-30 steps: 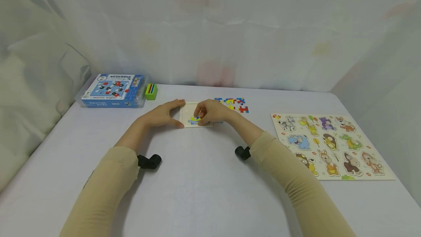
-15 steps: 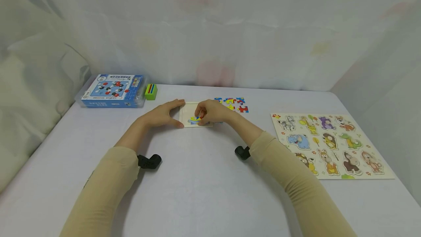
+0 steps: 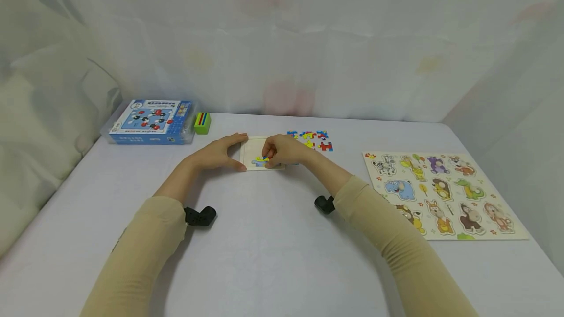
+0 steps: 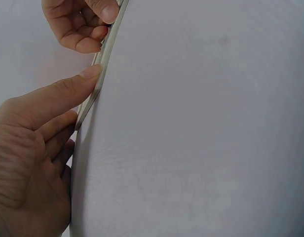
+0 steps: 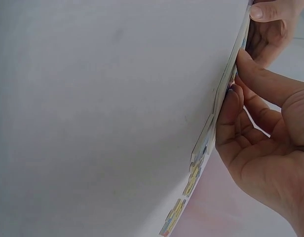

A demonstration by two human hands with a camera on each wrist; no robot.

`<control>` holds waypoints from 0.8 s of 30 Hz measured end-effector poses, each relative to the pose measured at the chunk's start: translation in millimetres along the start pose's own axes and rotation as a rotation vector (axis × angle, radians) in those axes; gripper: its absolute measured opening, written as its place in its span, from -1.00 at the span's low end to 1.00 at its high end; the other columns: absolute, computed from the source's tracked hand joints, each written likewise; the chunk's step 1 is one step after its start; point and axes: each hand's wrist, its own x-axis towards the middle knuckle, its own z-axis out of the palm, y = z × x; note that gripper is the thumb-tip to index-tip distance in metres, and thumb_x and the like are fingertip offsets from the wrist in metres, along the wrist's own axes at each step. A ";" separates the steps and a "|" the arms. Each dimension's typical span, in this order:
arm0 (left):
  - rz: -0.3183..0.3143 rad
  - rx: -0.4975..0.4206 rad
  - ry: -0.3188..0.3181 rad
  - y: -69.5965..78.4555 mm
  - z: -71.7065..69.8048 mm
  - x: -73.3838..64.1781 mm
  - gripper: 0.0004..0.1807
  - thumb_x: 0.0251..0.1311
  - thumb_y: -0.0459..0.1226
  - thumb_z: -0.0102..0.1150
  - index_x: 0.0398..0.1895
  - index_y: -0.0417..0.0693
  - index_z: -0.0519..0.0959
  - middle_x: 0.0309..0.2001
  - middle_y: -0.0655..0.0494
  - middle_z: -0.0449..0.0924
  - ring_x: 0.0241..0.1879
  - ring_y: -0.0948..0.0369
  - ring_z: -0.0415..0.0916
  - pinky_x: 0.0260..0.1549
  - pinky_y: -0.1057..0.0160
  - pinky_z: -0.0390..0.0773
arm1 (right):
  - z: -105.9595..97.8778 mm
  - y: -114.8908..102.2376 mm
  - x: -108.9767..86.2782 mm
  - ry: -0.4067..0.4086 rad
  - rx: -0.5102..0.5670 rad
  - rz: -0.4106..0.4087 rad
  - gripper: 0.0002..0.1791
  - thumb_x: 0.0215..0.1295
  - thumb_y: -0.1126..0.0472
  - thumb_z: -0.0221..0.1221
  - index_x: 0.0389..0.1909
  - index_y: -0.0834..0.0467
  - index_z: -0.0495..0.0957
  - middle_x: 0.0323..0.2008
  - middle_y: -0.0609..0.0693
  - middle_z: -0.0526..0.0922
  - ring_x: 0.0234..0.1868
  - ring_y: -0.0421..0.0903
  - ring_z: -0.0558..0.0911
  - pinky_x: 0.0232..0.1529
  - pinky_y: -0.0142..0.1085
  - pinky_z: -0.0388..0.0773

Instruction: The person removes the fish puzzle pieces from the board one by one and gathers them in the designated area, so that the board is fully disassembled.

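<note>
A small pale wooden puzzle tray [image 3: 252, 147] lies flat on the white table. Yellow and blue puzzle pieces [image 3: 259, 163] sit along its front edge. My left hand [image 3: 216, 153] holds the tray by its left end, thumb at the front corner and forefinger at the back one. In the left wrist view the left thumb [image 4: 68, 94] lies along the tray's rim. Over the tray's right half, my right hand [image 3: 285, 149] pinches a small jigsaw piece [image 3: 266, 158] between thumb and bent fingers. Those fingers hide most of that piece.
Several loose jigsaw pieces [image 3: 325, 146] lie just behind and right of the right hand. A large animal puzzle board [image 3: 423, 173] stretches across the right side of the table. At the back left are a blue boxed set [image 3: 152, 121] and a green block [image 3: 202, 123].
The right hand's fingertips have shifted very slightly to the right over the tray. The left hand and the tray stay in place.
</note>
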 end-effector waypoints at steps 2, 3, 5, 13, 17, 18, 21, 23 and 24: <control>0.002 -0.001 -0.002 0.2 0.1 -0.1 0.10 0.00 -0.03 0.46 0.56 -0.05 0.06 0.63 0.03 -0.14 0.63 -0.02 -0.30 0.59 -0.16 -0.21 | 0.1 -0.5 -0.7 0.000 -0.002 -0.001 -0.73 0.16 0.19 0.40 -0.18 0.15 0.57 -0.34 -0.06 0.53 -0.25 -0.14 0.48 -0.21 -0.42 0.40; 0.002 -0.001 -0.002 0.3 0.1 -0.2 0.09 0.01 -0.04 0.46 0.56 -0.05 0.06 0.63 0.02 -0.14 0.63 -0.02 -0.30 0.59 -0.16 -0.21 | 0.2 -0.7 -1.0 0.000 -0.005 -0.001 -0.73 0.16 0.19 0.40 -0.18 0.15 0.56 -0.34 -0.06 0.53 -0.25 -0.14 0.47 -0.22 -0.41 0.39; 0.002 0.000 -0.001 0.4 0.0 -0.3 0.09 0.01 -0.04 0.46 0.56 -0.05 0.06 0.63 0.03 -0.14 0.63 -0.02 -0.30 0.59 -0.16 -0.21 | 0.2 -1.0 -1.6 0.001 -0.012 -0.006 -0.73 0.16 0.18 0.40 -0.18 0.14 0.56 -0.35 -0.06 0.52 -0.26 -0.14 0.47 -0.22 -0.41 0.39; 0.002 0.000 0.002 1.2 0.2 -0.6 0.09 0.01 -0.05 0.46 0.56 -0.06 0.06 0.63 0.02 -0.13 0.63 -0.02 -0.29 0.59 -0.15 -0.20 | 0.2 -1.1 -1.9 0.003 -0.014 -0.012 -0.71 0.14 0.19 0.41 -0.17 0.14 0.55 -0.34 -0.06 0.51 -0.26 -0.14 0.47 -0.23 -0.40 0.38; 0.004 0.002 0.004 1.2 0.3 -0.7 0.08 0.01 -0.05 0.46 0.56 -0.06 0.06 0.63 0.02 -0.13 0.63 -0.02 -0.29 0.59 -0.15 -0.19 | 0.0 -1.4 -1.8 0.001 -0.015 -0.015 -0.69 0.14 0.19 0.41 -0.16 0.13 0.53 -0.34 -0.06 0.51 -0.29 -0.14 0.46 -0.27 -0.40 0.38; 0.004 0.003 0.004 1.3 0.3 -0.8 0.08 0.01 -0.05 0.46 0.56 -0.06 0.06 0.63 0.02 -0.13 0.63 -0.02 -0.28 0.59 -0.15 -0.19 | -0.1 -1.2 -1.7 0.001 -0.013 -0.015 -0.68 0.14 0.19 0.42 -0.16 0.13 0.52 -0.35 -0.06 0.50 -0.30 -0.14 0.46 -0.27 -0.40 0.38; 0.002 0.004 0.004 1.2 0.1 -1.0 0.08 0.01 -0.04 0.46 0.56 -0.05 0.06 0.63 0.03 -0.13 0.63 -0.02 -0.28 0.59 -0.15 -0.19 | -0.1 -0.8 -1.5 -0.001 -0.012 -0.016 -0.67 0.14 0.19 0.41 -0.16 0.12 0.50 -0.36 -0.06 0.49 -0.32 -0.14 0.46 -0.29 -0.40 0.38; -0.001 0.004 0.004 1.4 0.0 -1.1 0.08 0.01 -0.04 0.46 0.56 -0.04 0.06 0.63 0.03 -0.12 0.63 -0.01 -0.28 0.58 -0.16 -0.19 | -0.1 -0.3 -1.4 0.000 -0.006 -0.014 -0.67 0.14 0.19 0.41 -0.16 0.12 0.49 -0.37 -0.06 0.49 -0.33 -0.15 0.46 -0.30 -0.40 0.38; -0.003 0.005 0.003 1.5 -0.1 -1.2 0.08 0.01 -0.04 0.46 0.56 -0.04 0.06 0.63 0.04 -0.12 0.63 -0.01 -0.28 0.58 -0.16 -0.19 | -0.2 -0.3 -1.4 0.000 -0.002 -0.013 -0.67 0.14 0.19 0.41 -0.16 0.12 0.49 -0.37 -0.05 0.49 -0.33 -0.15 0.45 -0.30 -0.40 0.37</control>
